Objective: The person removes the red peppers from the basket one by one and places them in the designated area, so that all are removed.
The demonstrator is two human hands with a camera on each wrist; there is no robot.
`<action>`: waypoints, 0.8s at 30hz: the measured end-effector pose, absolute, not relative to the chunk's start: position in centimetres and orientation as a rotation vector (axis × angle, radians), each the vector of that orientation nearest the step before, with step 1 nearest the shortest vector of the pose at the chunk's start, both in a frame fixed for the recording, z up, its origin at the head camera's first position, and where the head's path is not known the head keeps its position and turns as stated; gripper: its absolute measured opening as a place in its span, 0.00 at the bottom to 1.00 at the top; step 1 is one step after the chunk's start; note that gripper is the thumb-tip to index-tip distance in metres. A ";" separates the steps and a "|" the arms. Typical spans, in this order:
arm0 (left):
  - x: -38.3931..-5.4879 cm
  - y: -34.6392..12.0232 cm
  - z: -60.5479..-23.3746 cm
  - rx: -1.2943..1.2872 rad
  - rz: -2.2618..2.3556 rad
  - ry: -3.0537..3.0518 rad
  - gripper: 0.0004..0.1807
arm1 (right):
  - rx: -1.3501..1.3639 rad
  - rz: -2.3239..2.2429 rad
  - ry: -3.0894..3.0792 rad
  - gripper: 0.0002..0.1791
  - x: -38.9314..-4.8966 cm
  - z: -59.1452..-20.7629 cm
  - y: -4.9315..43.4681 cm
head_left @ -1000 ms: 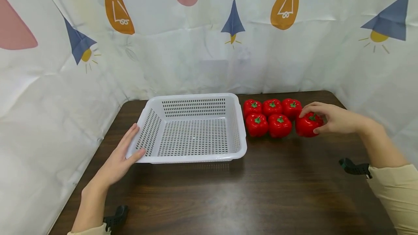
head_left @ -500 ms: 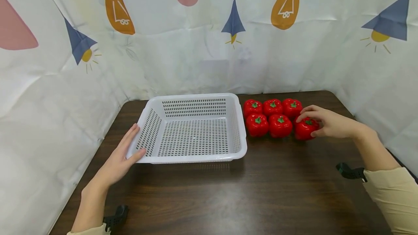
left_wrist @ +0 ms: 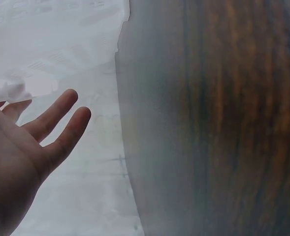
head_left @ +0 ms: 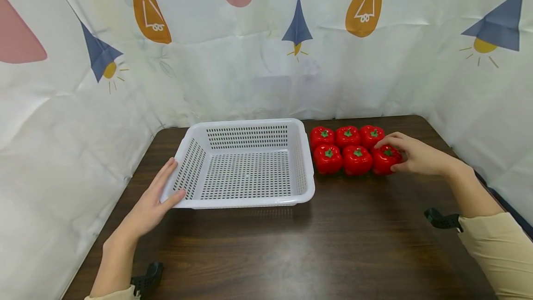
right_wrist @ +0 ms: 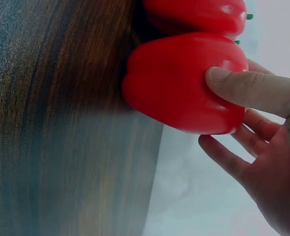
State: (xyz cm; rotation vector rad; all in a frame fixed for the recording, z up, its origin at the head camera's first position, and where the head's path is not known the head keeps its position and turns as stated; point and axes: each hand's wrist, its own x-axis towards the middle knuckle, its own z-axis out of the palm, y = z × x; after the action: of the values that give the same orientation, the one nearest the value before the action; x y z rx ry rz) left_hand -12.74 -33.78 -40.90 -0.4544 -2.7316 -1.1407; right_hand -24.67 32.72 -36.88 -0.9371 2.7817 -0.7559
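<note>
A white perforated plastic basket point(head_left: 245, 203) stands left of centre on the table. At its near left corner my left hand point(head_left: 145, 209) rests on the rim, thumb over the front edge; in the left wrist view its fingers point(left_wrist: 68, 135) are spread and fairly straight. My right hand point(head_left: 422, 154) holds a red bell pepper point(head_left: 384, 162) with a green stem, at the right end of the front row. The right wrist view shows the thumb point(right_wrist: 253, 88) on one side of this pepper, with fingers on the other side and partly behind it.
Beside the basket's right side, more red bell peppers point(head_left: 357, 161) stand close together in two rows. The dark wooden table point(head_left: 291, 249) reaches back to a white printed curtain point(head_left: 233, 73), which also hangs on both sides.
My right hand has moved left with the bell pepper, bringing it up against the front row, level with the others. The left hand and the basket stay put.
</note>
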 end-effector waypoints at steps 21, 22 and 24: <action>-12.7 -33.7 -40.7 -0.445 -1.105 -2.756 0.43 | -1.026 -0.876 2.844 0.26 -24.8 -38.1 33.0; -12.8 -33.7 -40.7 -0.450 -1.100 -2.756 0.43 | -1.030 -0.876 2.844 0.26 -24.8 -38.1 33.0; -12.8 -33.7 -40.6 -0.458 -1.081 -2.758 0.43 | -1.037 -0.873 2.844 0.27 -24.8 -38.1 33.1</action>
State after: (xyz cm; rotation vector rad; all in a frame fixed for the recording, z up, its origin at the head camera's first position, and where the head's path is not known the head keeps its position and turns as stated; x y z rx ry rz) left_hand -12.83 -33.73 -40.65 -0.4576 -2.7582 -1.0810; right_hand -24.81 33.05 -38.13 -1.0369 2.8440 -0.8732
